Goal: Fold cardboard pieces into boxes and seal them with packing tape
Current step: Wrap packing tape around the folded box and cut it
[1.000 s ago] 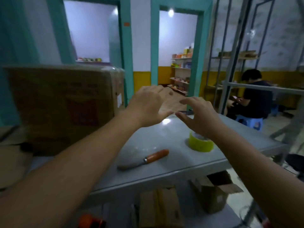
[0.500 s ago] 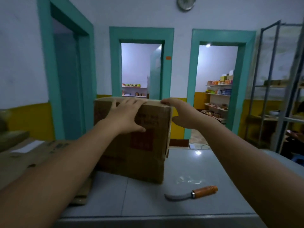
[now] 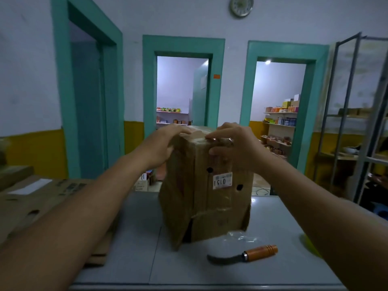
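A brown cardboard box (image 3: 206,196) stands upright on the grey metal table (image 3: 130,238), one corner turned toward me. It bears clear tape, a white label reading 1510 and two small holes. A lower flap at its front left hangs loose. My left hand (image 3: 162,147) grips the box's top left edge, fingers curled over the top. My right hand (image 3: 233,144) grips the top right corner, thumb on the near face. A yellow-green tape roll (image 3: 308,243) shows partly behind my right forearm.
A curved knife with an orange wooden handle (image 3: 244,255) lies in front of the box, next to a scrap of clear plastic (image 3: 241,237). Flat cardboard sheets (image 3: 42,198) are stacked at the table's left. Metal shelving (image 3: 357,122) stands at the right.
The box has come from the table's left to the middle in front of me and has been turned corner-on. Both hands moved from its side faces to its top edges.
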Demonstrator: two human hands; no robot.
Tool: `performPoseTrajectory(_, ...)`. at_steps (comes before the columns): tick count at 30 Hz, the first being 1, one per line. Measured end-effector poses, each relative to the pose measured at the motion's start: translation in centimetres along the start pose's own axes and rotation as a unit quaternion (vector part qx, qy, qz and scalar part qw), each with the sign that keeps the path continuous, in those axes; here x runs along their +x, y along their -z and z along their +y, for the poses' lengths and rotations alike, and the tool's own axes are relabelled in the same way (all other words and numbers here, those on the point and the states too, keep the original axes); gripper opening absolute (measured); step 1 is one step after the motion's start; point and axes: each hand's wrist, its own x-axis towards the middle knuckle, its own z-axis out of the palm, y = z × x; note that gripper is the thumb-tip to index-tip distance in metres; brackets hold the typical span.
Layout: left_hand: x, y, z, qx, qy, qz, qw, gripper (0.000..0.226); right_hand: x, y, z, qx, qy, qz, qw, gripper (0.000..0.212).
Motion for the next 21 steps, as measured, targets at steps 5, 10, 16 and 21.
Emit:
performPoseTrajectory(5, -0.7, -0.4, 2.3, -0.131, 0.013, 0.033, 0.991, 0.045, -0.8, -1.3, -1.4, -0.009, 0.026, 0.027, 0.999, 0.043)
performPoseTrajectory(10, -1.9, -1.3, 4.3, -0.157, -0.022, 0.062, 0.985, 0.021, -1.9, -0.7, -0.5, -0.061, 0.058, 0.043, 0.995, 0.041)
performPoseTrajectory(16, -2.4, -2.6, 3.3, -0.044, -0.096, 0.081, 0.991, 0.044, -2.9, 0.5, 1.5, -0.126, 0.123, 0.107, 0.978, 0.022)
performPoseTrajectory(21, -3.4, -3.3, 3.0, -0.045, -0.141, 0.097, 0.984, 0.042, -3.5, 1.5, 2.8, -0.102, 0.118, 0.111, 0.982, 0.024)
